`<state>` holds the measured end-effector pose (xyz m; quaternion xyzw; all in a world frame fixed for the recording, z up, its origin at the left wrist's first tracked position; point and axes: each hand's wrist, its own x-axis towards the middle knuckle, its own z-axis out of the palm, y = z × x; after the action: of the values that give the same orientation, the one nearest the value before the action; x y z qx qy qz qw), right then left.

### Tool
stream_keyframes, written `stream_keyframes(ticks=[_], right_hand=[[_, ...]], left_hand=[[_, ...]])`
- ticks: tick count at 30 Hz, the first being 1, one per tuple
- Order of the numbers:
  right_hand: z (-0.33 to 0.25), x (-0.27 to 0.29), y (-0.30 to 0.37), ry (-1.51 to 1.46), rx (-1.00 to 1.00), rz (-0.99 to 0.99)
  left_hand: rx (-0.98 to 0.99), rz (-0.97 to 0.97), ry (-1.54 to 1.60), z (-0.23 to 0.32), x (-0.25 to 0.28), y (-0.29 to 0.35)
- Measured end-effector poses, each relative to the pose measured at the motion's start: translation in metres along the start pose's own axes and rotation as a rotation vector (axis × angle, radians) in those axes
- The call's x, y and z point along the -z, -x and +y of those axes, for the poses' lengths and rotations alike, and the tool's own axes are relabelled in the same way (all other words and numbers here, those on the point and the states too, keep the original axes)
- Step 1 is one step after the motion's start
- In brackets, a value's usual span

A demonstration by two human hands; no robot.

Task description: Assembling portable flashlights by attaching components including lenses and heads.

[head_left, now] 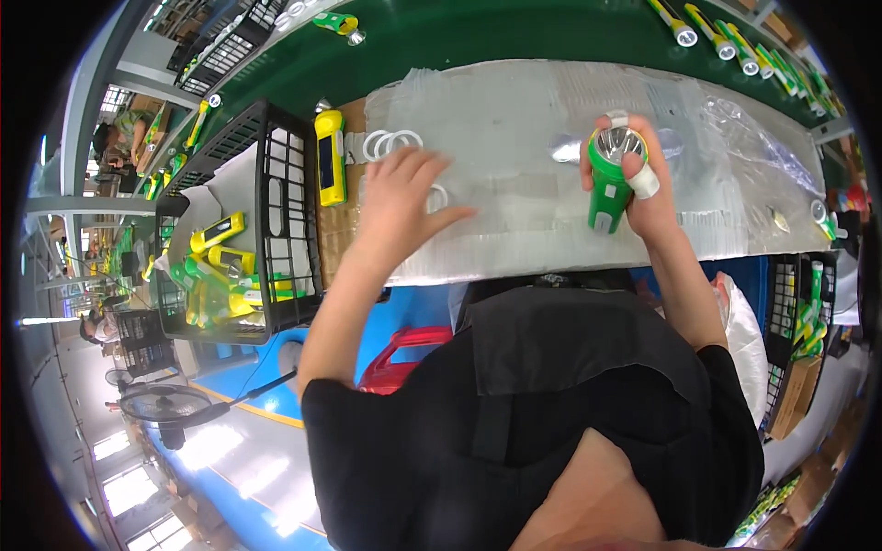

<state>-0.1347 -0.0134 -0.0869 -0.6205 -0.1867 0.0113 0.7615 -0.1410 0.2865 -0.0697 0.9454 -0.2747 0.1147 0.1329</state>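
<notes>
My right hand (pixel 654 197) is wrapped round a green flashlight (pixel 606 196), its silvery reflector tilted up toward me. White tape covers the thumb and a fingertip of that hand. Over the left part of the work surface, my left hand (pixel 397 204) has its fingers spread, with some blur at the tips and nothing visible in it. Several white rings (pixel 404 138) lie just beyond its fingers, and another ring (pixel 439 197) shows partly behind the hand. A yellow flashlight with a dark panel (pixel 329 158) lies left of the rings.
Plastic sheeting covers the work table (pixel 514 119). A black crate (pixel 266 230) with yellow and green flashlights stands at the left. Beyond the table runs a green conveyor belt (pixel 514 37) carrying flashlights. Another crate (pixel 781 321) is at the right, and a red stool (pixel 404 354) is below.
</notes>
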Motion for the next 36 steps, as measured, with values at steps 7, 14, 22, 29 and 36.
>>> stream_keyframes(ticks=[7, 14, 22, 29, 36], right_hand=[[0.017, 0.002, -0.001, -0.030, 0.101, 0.010], [0.016, 0.006, 0.004, 0.038, 0.166, 0.004], [0.013, 0.018, 0.009, 0.243, 0.227, -0.051], [-0.035, 0.051, 0.005, 0.552, 0.414, -0.075], [-0.114, 0.071, -0.004, 1.006, 0.302, -0.476]], left_hand=[[-0.062, 0.112, 0.195, 0.009, -0.024, -0.004], [-0.318, 0.312, 0.670, 0.092, -0.011, -0.082], [-0.304, 0.222, 0.565, 0.092, -0.006, -0.086], [-0.412, 0.149, 0.572, 0.099, -0.001, -0.097], [-0.467, 0.250, 0.563, 0.128, -0.032, -0.114]])
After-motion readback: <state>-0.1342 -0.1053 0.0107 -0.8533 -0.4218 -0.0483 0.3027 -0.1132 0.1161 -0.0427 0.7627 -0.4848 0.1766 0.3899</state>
